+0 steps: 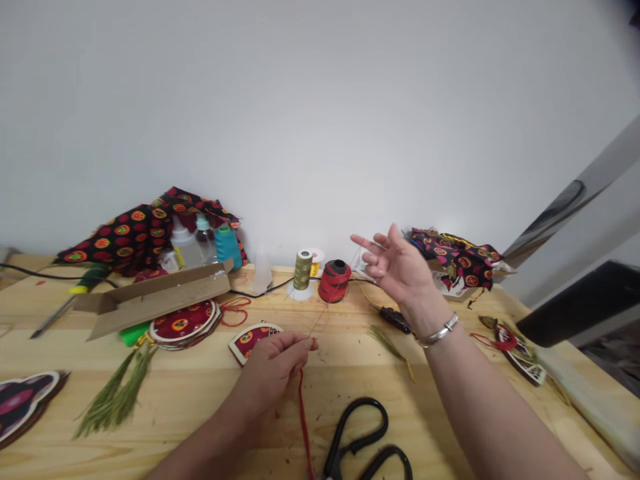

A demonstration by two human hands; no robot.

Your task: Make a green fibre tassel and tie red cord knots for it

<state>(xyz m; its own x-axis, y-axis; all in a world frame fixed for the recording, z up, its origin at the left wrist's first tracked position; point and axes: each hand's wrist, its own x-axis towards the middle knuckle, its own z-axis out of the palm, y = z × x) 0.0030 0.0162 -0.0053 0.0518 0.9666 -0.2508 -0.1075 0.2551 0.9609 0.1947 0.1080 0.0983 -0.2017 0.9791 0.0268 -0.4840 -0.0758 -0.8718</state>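
My left hand (pixel 280 360) is pinched closed on a red cord (pixel 303 413) that hangs down toward the table's front edge. A thin thread (pixel 316 323) runs from those fingertips up toward the red spool of thread (pixel 334 281). My right hand (pixel 395 267) is raised in the air right of that spool, palm turned up and fingers apart; I make out nothing in it. A fan-shaped piece with patterned fabric (pixel 246 339) lies partly behind my left hand. Black-handled scissors (pixel 360 440) lie between my forearms, their blades out of view.
An olive spool (pixel 303 272) and a white bottle (pixel 262 270) stand near the wall. To the left are a cardboard tray (pixel 160 300), a round fabric ornament (pixel 183 325) and a green tassel (pixel 117 393). Patterned cloth (pixel 455 257) lies at the back right. A black cable (pixel 277 288) crosses the table.
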